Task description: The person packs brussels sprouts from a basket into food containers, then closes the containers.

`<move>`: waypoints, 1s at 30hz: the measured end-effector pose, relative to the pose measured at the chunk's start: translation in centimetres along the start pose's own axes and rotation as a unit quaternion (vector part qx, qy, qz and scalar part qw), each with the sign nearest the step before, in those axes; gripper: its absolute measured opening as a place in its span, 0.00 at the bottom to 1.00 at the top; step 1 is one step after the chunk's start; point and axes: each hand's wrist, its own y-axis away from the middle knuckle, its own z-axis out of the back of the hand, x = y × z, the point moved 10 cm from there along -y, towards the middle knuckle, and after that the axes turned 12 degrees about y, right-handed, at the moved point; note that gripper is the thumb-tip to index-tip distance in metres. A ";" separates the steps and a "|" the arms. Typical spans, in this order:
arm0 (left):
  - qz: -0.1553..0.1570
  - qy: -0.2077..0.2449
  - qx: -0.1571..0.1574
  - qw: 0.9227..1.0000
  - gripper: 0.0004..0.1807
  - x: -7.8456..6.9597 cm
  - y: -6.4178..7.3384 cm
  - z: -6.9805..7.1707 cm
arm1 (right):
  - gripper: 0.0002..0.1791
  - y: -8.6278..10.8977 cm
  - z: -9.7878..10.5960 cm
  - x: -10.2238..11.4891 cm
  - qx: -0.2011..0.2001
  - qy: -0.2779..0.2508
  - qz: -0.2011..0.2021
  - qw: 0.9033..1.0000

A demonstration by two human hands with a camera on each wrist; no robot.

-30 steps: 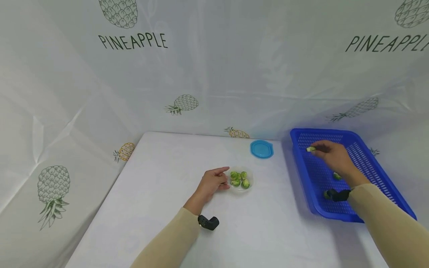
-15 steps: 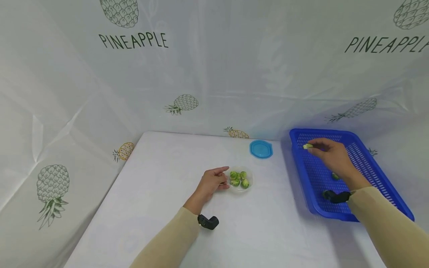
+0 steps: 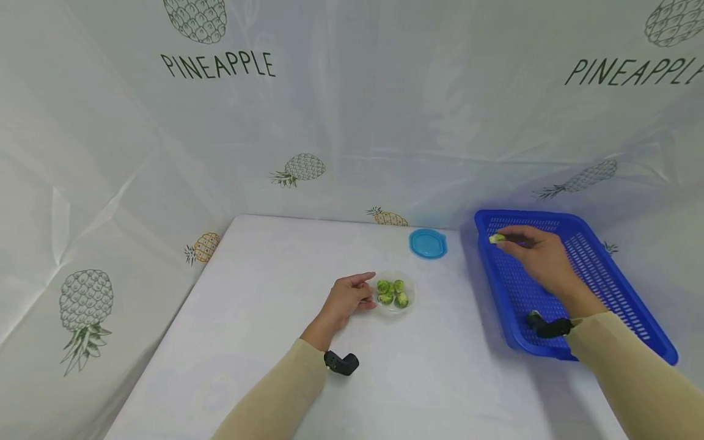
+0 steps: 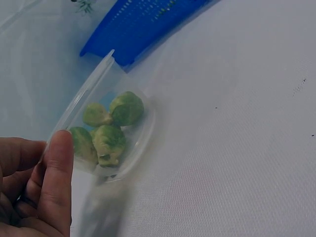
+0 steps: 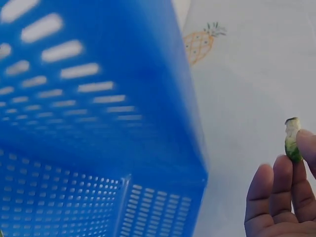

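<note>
With thumb and fingers, my left hand (image 3: 349, 297) grips the near-left rim of a clear round plastic container (image 3: 408, 305). Several Brussels sprouts (image 4: 109, 143) lie inside the container, which stands on the table. My right hand (image 3: 541, 253) is raised over the left side of a blue perforated basket (image 3: 508, 305). It pinches one Brussels sprout (image 3: 497, 238) between thumb and fingertips, the pale cut end sticking out. In the right wrist view the same sprout (image 5: 292, 140) shows beside the basket's wall, and part of it is hidden by the thumb.
A light blue lid (image 3: 428, 243) lies flat behind the container, near the table's back edge. Another sprout (image 3: 533, 316) in the basket is partly hidden by the dark wrist camera (image 3: 550, 327). White pineapple-print sheeting hangs behind the table (image 3: 264, 263).
My right hand has moved slightly left with the sprout, toward the basket's left rim. The left hand and the container have stayed put.
</note>
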 end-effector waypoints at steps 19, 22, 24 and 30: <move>-0.012 -0.001 0.009 1.000 0.25 0.0 -0.2 -0.1 | 0.23 1.6 -1.6 2.7 -0.001 -0.053 0.001 0.999; -0.011 0.003 0.009 1.000 0.25 0.0 -0.2 -0.1 | 0.23 1.9 -1.9 3.4 -0.001 -0.065 0.008 0.998; -0.009 0.004 0.008 1.000 0.25 0.0 -0.1 0.0 | 0.22 2.1 -2.2 3.9 -0.003 -0.072 0.013 0.997; -0.007 0.005 0.006 1.000 0.25 0.1 -0.1 0.1 | 0.18 2.5 -3.0 4.8 -0.018 -0.081 0.020 0.996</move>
